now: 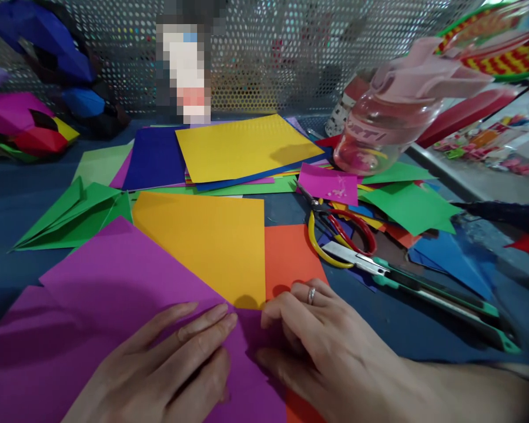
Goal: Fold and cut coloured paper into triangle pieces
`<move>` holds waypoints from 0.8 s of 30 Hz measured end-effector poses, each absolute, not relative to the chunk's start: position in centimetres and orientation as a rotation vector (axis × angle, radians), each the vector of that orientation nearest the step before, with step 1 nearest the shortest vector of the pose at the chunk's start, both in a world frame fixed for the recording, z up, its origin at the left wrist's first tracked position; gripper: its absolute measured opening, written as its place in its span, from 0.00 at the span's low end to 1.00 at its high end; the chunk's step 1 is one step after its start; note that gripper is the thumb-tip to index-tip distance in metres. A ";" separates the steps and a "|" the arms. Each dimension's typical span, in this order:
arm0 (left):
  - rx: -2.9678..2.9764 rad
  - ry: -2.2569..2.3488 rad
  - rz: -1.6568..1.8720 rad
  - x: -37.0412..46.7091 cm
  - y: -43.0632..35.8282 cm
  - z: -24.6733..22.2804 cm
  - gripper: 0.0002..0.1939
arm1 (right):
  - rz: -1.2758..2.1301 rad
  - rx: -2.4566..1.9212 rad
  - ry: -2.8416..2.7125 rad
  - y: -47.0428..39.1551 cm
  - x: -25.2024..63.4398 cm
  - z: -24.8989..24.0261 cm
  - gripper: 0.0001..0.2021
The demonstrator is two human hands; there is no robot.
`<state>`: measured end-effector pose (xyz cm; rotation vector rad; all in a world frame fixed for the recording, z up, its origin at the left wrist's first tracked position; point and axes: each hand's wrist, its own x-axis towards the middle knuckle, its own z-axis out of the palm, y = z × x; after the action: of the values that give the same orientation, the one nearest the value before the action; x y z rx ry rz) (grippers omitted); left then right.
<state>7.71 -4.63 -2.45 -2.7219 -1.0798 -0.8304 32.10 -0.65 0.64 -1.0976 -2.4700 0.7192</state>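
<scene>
A large sheet of purple paper (92, 329) covers the near left of the table, with one flap's slanted edge running toward the middle. My left hand (180, 352) lies on it, its fingers stretched out and pressing near that edge. On the right, my right hand (317, 335), with a ring on one finger, has its fingers curled and its thumb against the purple paper's right part. Its exact grip is partly hidden. Under and behind the purple paper lie yellow-orange paper (216, 247) and orange paper (293, 252).
Scissors (365, 232) and a box cutter (423, 288) lie at right beside green paper scraps (414, 205). A pink drink bottle (379, 117) stands behind them. Stacked yellow paper (247, 147) and folded green paper (88, 211) lie farther back, before a perforated metal panel (264, 53).
</scene>
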 end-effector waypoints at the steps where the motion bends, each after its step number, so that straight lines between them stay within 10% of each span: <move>1: -2.735 -1.072 -0.823 7.7 -4.7 -2.4 0.11 | 0.730 -1.105 -2.475 -0.6 32.1 0.7 0.05; 24: -2.880 -1.114 -0.727 5.7 -5.8 -3.4 0.13 | 1.318 -0.990 -2.651 3.3 34.0 3.9 0.13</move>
<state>5.74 -5.80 -3.40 -2.8804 -1.1137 -0.7270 34.02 3.30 3.93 -0.9900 -2.6508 1.3185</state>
